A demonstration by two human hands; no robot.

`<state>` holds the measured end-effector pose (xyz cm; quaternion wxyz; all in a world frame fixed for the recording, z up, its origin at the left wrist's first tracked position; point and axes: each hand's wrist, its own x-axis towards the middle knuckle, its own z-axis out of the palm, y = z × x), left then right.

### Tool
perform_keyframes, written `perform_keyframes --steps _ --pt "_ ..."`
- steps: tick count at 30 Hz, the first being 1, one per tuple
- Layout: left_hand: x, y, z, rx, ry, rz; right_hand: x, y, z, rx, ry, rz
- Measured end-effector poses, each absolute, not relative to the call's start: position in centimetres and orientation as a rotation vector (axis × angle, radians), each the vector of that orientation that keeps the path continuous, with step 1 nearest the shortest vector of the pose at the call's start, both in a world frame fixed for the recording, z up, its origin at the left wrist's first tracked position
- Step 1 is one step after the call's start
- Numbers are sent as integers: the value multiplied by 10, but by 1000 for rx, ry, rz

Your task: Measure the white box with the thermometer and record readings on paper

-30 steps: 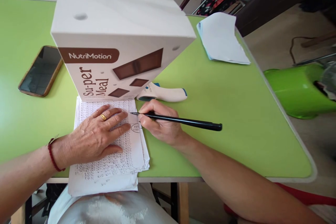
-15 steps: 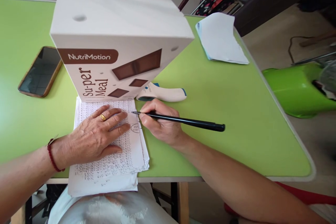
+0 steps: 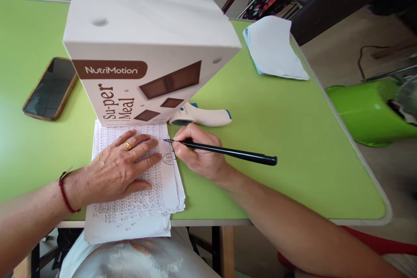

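Observation:
My left hand (image 3: 125,167) lies flat with fingers spread on a stack of papers (image 3: 169,202) covered in dense handwriting. A gold ring and a dark red bracelet are on that hand and wrist. Between the fingers of my right hand (image 3: 198,150) is a black pen (image 3: 234,152), its tip at the right part of the top sheet, just beyond my left fingertips. The sheets overhang the table's front edge. Behind them stands a white NutriMotion box (image 3: 150,19), upright. A white infrared thermometer (image 3: 208,117) lies just beyond my right hand, partly hidden by the box.
A phone in a brown case (image 3: 50,89) lies left of the box on the green table (image 3: 276,139). Folded papers (image 3: 273,47) rest near the far right edge. Beyond the right edge, on the floor side, is a green bucket (image 3: 361,113).
The pen's rear end has dipped slightly and shifted a little left; the right-hand fingers moved very little. My left hand and the papers have stayed where they were.

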<state>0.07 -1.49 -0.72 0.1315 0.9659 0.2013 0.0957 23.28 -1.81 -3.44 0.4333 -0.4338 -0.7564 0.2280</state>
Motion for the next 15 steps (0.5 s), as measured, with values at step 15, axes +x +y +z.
perform_keyframes --steps 15 --pt "1 -14 -6 2801 584 290 234 -19 -34 -1145 -1852 538"
